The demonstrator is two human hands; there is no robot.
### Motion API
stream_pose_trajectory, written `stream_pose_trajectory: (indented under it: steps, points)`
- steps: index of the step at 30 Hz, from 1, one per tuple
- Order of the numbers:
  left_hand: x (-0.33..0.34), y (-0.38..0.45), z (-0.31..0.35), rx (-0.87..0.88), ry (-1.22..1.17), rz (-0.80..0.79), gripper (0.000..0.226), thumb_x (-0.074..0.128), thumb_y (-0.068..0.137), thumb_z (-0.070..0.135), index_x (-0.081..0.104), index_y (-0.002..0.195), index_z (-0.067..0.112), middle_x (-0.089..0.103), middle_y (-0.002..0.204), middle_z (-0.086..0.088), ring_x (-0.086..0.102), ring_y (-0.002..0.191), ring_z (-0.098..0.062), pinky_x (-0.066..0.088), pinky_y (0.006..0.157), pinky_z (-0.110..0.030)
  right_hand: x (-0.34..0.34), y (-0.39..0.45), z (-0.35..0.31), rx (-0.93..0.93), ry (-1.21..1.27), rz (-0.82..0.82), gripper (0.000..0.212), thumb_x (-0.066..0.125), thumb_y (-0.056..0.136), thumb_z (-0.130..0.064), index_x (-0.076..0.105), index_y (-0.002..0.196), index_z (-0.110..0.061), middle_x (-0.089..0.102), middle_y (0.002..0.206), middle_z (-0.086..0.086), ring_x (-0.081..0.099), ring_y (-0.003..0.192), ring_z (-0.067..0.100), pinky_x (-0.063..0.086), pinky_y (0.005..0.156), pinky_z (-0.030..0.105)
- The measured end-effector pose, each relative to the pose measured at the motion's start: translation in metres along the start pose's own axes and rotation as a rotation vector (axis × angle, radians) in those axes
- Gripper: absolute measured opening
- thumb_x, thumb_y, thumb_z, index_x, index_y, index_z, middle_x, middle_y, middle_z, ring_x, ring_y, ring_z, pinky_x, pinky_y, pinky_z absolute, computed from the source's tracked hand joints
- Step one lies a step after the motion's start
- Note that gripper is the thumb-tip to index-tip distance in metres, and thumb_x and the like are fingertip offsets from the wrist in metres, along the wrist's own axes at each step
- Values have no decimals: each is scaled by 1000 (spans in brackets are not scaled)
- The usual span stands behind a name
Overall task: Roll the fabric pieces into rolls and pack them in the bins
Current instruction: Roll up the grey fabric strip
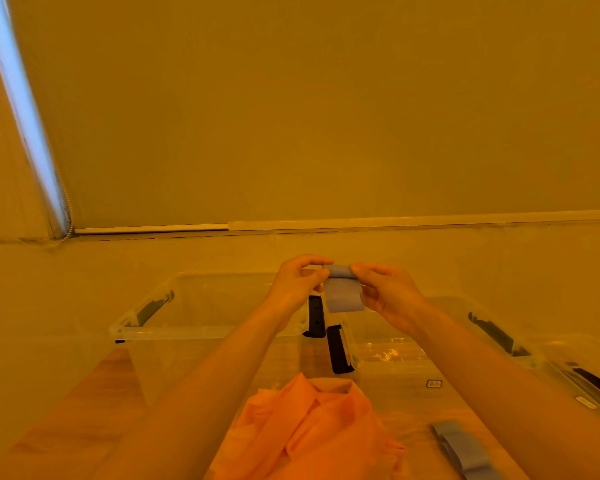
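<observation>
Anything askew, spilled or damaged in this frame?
Nothing stands out. Both hands, left and right, hold a partly rolled grey strip above two clear bins. Orange fabric lies crumpled, another grey strip beside it.

The rolled top of the grey strip [343, 289] is partly covered by the fingers [312, 260] of the left hand [297, 284] and the right hand [383, 289], so how far it is rolled cannot be told. The left bin [201, 332] has its near wall crossed by the left forearm. The right bin [413, 355] is partly behind the right forearm. The orange fabric [312, 431] and a second grey strip [465, 452] are cut off by the bottom edge. The small label [434, 383] is too small to read.
</observation>
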State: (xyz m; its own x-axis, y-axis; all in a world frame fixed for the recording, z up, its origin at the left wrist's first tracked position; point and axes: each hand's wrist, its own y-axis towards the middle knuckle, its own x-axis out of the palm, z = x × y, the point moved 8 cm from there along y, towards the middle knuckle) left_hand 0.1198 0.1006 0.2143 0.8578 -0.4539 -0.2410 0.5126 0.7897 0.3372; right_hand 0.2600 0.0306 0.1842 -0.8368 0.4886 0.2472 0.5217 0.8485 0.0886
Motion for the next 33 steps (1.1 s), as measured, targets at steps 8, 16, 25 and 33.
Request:
stream_pose_trajectory:
  steps: [8,16,25,33]
  points:
    - [3,0,-7,-90,-10,32,20,50,97,29,62,104,15,60,76,1,51,59,-7,33,39,-5,-1,-2,-2,-31,2,-5,24,63,86,-4,61,110,-10,63,107,11,62,98,23,55,67,29]
    - [3,0,-5,-49,27,18,9,55,95,21,63,99,22,61,90,0,54,67,-7,42,48,-6,-2,-2,-2,-24,-29,-17,28,57,87,4,62,110,-12,64,105,8,63,97,21,54,73,29]
    - [6,2,-4,-4,6,-10,14,60,92,17,66,96,28,64,93,6,60,78,-7,49,61,-14,-7,-2,3,23,-1,10,8,63,87,-12,63,95,-11,67,99,12,67,84,21,53,62,27]
    - [6,-1,-10,-87,30,22,26,53,95,34,59,118,25,66,98,-2,57,63,-4,39,48,-9,-8,-3,-1,-7,10,22,23,65,85,-5,63,108,-8,66,96,9,65,84,18,54,66,25]
